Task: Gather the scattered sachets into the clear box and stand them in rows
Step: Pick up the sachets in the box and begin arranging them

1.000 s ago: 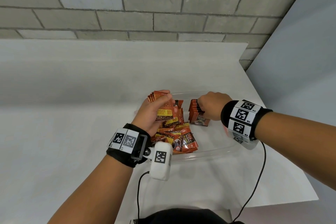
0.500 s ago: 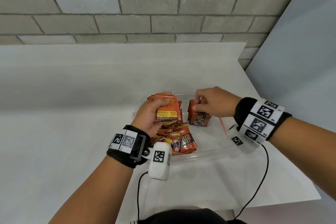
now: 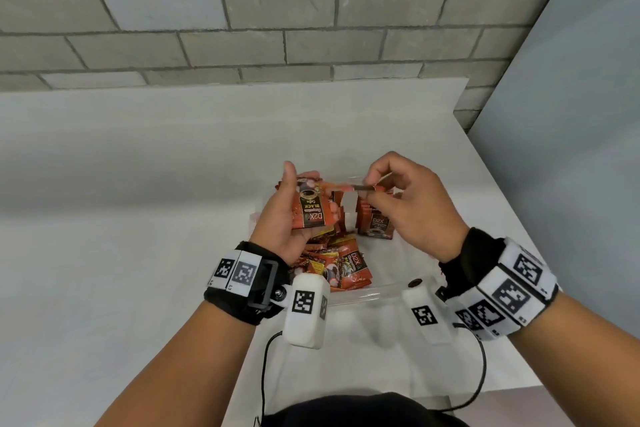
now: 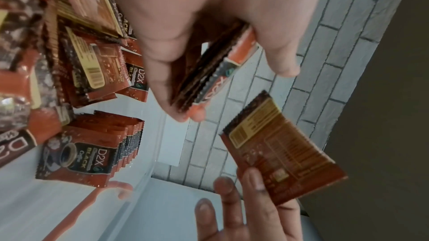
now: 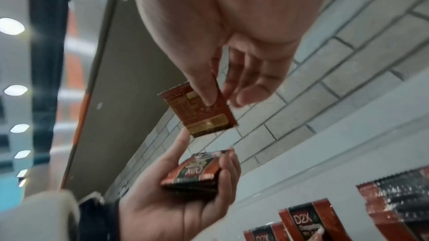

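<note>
The sachets are red-brown "D2X Black Coffee" packets. My left hand (image 3: 304, 192) is palm up above the clear box (image 3: 367, 292) and grips a small stack of sachets (image 3: 311, 210), the same stack of sachets (image 4: 209, 72) seen edge-on in the left wrist view. My right hand (image 3: 370, 189) pinches a single sachet (image 3: 363, 187) between thumb and fingers just right of the stack; this single sachet (image 5: 199, 112) shows its printed back. A row of standing sachets (image 3: 374, 224) is at the far right of the box. A loose pile of sachets (image 3: 341, 263) lies at its near left.
The box sits on a white table (image 3: 138, 218) against a grey brick wall (image 3: 277, 28). The table's right edge (image 3: 540, 253) is close to the box. A grey panel (image 3: 571, 149) stands to the right. Camera cables (image 3: 479, 374) hang below both wrists.
Both hands have risen out of the box. My right hand left the standing row and now pinches one sachet. My left hand turned palm up with its stack.
</note>
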`<action>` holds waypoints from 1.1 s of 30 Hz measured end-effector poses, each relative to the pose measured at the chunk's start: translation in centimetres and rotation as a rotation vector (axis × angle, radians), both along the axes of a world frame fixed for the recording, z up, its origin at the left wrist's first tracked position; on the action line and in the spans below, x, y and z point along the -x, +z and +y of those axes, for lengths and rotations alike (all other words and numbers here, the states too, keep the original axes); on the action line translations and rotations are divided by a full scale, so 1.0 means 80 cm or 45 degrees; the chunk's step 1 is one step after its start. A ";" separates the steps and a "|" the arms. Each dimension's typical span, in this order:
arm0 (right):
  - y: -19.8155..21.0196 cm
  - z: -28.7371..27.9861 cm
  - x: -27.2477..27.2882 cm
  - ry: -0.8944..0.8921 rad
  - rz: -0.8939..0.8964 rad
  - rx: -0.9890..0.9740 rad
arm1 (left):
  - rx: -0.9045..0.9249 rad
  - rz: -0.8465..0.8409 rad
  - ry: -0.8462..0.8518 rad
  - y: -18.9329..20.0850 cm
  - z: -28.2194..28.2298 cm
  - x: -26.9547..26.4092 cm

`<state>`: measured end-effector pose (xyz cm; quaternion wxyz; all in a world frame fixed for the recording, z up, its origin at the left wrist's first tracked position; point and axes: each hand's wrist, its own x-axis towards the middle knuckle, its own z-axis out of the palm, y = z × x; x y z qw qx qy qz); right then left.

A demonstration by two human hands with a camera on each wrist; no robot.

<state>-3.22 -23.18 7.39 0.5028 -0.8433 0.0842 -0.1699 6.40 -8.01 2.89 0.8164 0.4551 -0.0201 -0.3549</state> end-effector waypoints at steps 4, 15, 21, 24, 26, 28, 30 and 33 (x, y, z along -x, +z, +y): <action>-0.008 0.007 0.009 0.044 -0.046 0.281 | 0.063 -0.032 -0.031 0.002 0.002 0.006; -0.012 -0.002 0.021 0.104 0.323 -0.005 | 0.045 -0.157 0.107 0.015 -0.004 0.006; -0.011 -0.002 0.009 0.069 0.274 -0.138 | 0.045 -0.160 0.048 0.013 -0.005 0.010; -0.002 -0.006 -0.003 0.004 0.226 -0.080 | 0.067 -0.146 -0.045 0.009 -0.002 0.010; 0.005 -0.007 -0.011 -0.001 0.200 -0.035 | 0.071 -0.127 -0.149 0.007 0.002 0.013; 0.013 -0.005 -0.017 0.054 0.216 -0.003 | 0.073 -0.131 -0.258 0.005 0.003 0.017; 0.020 -0.002 -0.021 0.127 0.256 0.078 | 0.089 -0.144 -0.297 0.004 0.001 0.021; 0.019 -0.003 -0.025 0.098 0.260 0.069 | 0.127 -0.181 -0.227 0.001 0.000 0.022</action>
